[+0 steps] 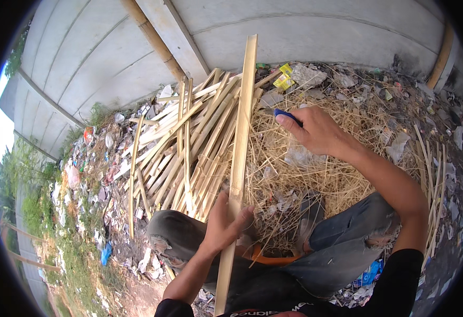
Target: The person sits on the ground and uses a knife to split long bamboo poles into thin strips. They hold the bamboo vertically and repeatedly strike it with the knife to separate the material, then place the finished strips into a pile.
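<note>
My left hand (223,224) is wrapped round a long split bamboo strip (239,153), low on its length. The strip stands nearly upright in view, its lower end running past my lap and its far end reaching toward the wall. To the right of the strip, my right hand (313,129) grips a blue-handled knife (288,117), apart from the bamboo. Its blade barely shows. Behind and left of the held strip lies a pile of split bamboo strips (173,153). Thin bamboo shavings (342,142) cover the ground beneath my right hand.
A grey panel wall (316,37) runs across the back, with a bamboo pole (154,39) against it. Several thin strips (433,190) lie at the right. Litter and weeds (41,211) spread along the left. An orange object (273,260) sits between my bent legs.
</note>
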`<state>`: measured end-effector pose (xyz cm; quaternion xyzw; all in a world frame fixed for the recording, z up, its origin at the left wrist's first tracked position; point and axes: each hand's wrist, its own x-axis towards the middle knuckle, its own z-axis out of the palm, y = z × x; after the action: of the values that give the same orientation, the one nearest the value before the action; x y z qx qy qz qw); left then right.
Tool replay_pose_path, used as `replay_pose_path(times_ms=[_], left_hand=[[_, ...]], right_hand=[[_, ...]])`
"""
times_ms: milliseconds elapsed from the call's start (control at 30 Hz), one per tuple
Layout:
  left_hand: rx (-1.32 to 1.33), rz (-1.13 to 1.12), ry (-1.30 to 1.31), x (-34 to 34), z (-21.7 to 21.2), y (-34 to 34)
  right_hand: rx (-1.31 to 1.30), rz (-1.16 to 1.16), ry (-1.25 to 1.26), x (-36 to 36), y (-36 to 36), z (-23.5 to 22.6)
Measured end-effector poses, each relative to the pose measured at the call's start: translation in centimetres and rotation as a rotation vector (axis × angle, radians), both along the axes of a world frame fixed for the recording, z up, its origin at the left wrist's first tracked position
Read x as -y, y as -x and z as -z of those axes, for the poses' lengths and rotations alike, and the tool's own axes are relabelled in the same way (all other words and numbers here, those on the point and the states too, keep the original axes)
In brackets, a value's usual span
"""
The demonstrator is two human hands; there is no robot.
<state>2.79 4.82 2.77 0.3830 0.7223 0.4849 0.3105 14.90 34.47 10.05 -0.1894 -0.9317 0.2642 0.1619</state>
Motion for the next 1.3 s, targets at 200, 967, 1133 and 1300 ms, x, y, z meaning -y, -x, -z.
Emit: replay_pose_path(times_ms=[200,967,1133,1300], left_hand=[[-0.115,-0.116,0.047,-2.7,-0.9,-0.3],[0.115,0.135,0.124,1.0,-0.1,-3.4],[0.207,0.226,0.100,4.5,0.9,-2.5],[0.075,0.306,0.110,8.4,3.5,-2.5]], right_hand=[[0.043,-0.312,-0.056,5.5,0.8,3.0],[0.172,0.265,-0.248,-9.3,2.1,5.4],[0.171,0.421,-0.398,-14.4,-1.1,5.6],[0.181,0.787,-0.057,-20.3,-2.5,4.3]])
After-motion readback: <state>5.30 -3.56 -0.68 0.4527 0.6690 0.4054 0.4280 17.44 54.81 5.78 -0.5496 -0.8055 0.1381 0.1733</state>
